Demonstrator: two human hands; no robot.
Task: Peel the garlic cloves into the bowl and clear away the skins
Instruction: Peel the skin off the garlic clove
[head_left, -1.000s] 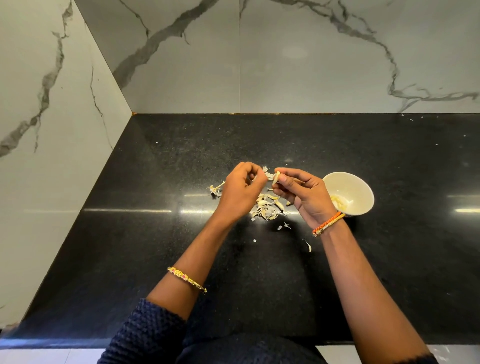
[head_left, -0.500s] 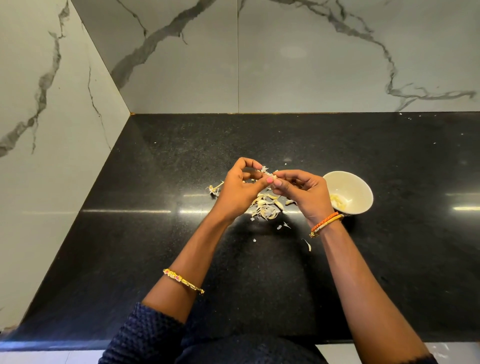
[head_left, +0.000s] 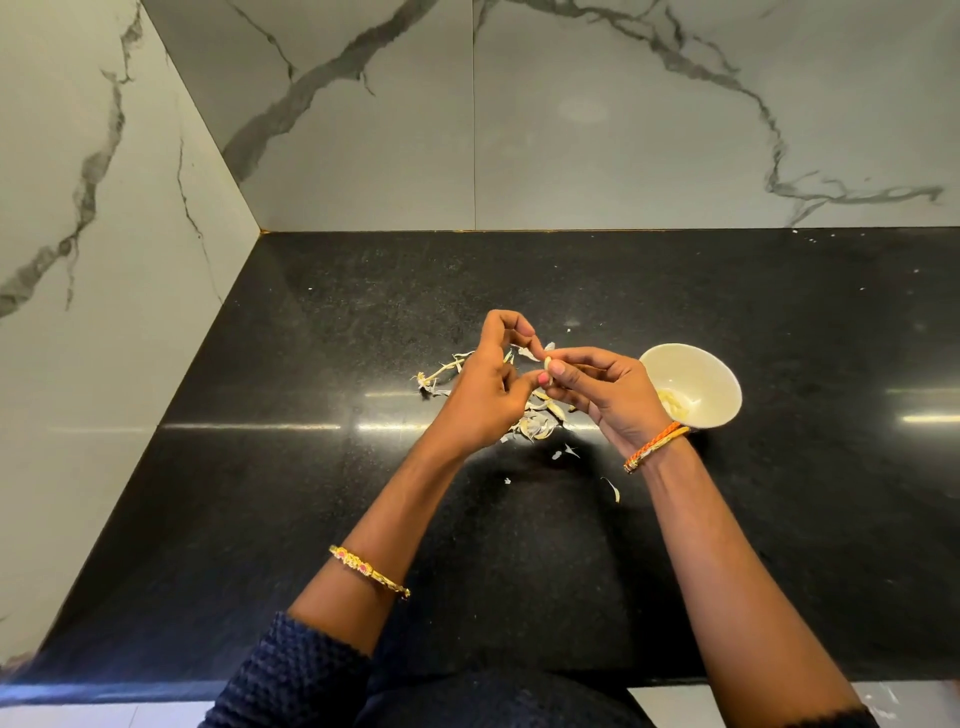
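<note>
Black polished table (head_left: 311, 493) beneath: right hand (head_left: 605, 392) pinches a small garlic clove (head_left: 547, 362) just left of the bowl (head_left: 719, 384), left hand (head_left: 491, 387) fingertips pinching its papery skin; probably light, slippery, best gripped at its ends.

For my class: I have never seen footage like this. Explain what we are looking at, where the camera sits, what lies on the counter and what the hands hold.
There is no machine here: a person wears a camera on the head, looking down at their own arms. On the black polished stone counter lies a heap of papery garlic skins, and to its right stands a small cream bowl with some peeled garlic inside. The right hand pinches a pale garlic clove, while the left hand picks at its skin with thumb and fingertips.
</note>
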